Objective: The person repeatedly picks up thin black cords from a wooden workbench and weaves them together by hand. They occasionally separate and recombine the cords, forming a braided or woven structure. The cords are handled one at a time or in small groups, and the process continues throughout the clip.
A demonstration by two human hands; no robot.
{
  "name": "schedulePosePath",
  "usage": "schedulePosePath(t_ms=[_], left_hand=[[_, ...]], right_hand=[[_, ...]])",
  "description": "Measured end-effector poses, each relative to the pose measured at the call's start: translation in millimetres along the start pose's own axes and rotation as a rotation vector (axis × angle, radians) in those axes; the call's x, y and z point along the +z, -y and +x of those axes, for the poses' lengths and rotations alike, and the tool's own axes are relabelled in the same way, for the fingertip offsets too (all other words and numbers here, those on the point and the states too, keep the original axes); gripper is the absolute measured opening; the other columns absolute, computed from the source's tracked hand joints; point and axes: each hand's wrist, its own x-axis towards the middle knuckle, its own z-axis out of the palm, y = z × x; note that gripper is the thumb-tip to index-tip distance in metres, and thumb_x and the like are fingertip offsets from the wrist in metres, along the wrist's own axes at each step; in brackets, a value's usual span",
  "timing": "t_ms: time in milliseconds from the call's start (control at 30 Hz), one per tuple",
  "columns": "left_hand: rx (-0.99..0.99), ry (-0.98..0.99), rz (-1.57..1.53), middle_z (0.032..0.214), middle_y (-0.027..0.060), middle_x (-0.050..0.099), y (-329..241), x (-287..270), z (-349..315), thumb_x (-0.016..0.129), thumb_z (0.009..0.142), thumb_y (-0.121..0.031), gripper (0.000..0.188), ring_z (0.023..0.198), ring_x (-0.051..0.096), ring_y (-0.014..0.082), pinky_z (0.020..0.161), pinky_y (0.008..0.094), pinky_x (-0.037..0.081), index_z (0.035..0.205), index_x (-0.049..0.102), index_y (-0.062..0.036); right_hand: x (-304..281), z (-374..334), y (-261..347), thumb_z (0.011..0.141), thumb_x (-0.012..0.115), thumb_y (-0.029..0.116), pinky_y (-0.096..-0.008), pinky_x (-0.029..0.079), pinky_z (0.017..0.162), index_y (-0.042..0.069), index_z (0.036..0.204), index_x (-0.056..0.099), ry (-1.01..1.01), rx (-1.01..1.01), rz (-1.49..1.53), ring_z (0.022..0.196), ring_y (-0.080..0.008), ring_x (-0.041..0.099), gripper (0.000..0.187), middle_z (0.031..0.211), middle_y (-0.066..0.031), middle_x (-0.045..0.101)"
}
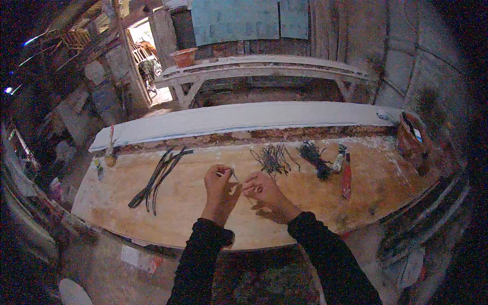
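Observation:
Over the middle of the wooden tabletop (193, 223), my left hand (218, 185) pinches a thin dark strand (235, 176). The strand slants down toward my right hand (265, 190), whose fingers are pressed together at its lower end. Left of my hands lies a bunch of long flat black strips (157, 180). Beyond my right hand is a loose pile of thin dark strands (274, 158). Beside it sits a denser dark bundle (315, 158). What each fingertip grips is too small to see fully.
A red-handled tool (346, 177) and a small tube (339, 156) lie at the right. A reddish-brown container (413, 133) stands at the far right corner. Brush-like tool (110, 152) stands at the left. A long white board (244, 116) runs along the back; another bench (264, 64) is behind.

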Motion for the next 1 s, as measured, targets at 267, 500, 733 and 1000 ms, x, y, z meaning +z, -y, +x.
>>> schedulePosePath(t_ms=[267,500,733,1000], left_hand=[[-0.514,0.023,-0.718,0.074,0.0081,0.054,-20,6,-2,0.066,0.083,-0.003,0.01,0.045,0.052,0.0163,0.042,0.0315,0.046,0.084,0.056,-0.0013],[-0.173,0.178,-0.354,0.07,0.0081,0.056,4,9,-9,0.063,0.084,-0.006,0.008,0.049,0.053,0.017,0.041,0.0301,0.044,0.089,0.057,-0.0049],[-0.579,0.471,-0.725,0.072,0.01,0.062,-45,5,-21,0.065,0.086,-0.019,0.016,0.05,0.054,0.0164,0.04,0.0297,0.041,0.093,0.056,-0.0083],[-0.666,0.849,-0.689,0.082,0.0077,0.064,-37,5,-30,0.064,0.088,-0.016,0.013,0.073,0.065,0.0226,0.062,0.033,0.052,0.095,0.056,-0.0088]], right_hand=[[-1,-3,1,0.087,0.068,0.022,-0.027,0.048,0.061,0.005,0.088,0.062,0.184,-0.153,-0.011,0.071,-0.0065,0.052,0.018,0.093,0.0011,0.054],[5,1,3,0.084,0.069,0.012,-0.0266,0.045,0.06,0.006,0.084,0.061,0.11,0.064,0.112,0.072,-0.0074,0.051,0.011,0.079,0.0017,0.057],[-19,25,-42,0.081,0.069,0.007,-0.0273,0.042,0.063,0.006,0.087,0.06,-0.453,-0.03,-0.222,0.072,-0.0102,0.051,0.011,0.077,0.0001,0.056],[-19,41,-48,0.084,0.066,0.008,-0.0292,0.045,0.071,0.005,0.093,0.067,-0.604,-0.169,-0.278,0.073,-0.0148,0.054,0.009,0.08,-0.0042,0.063]])
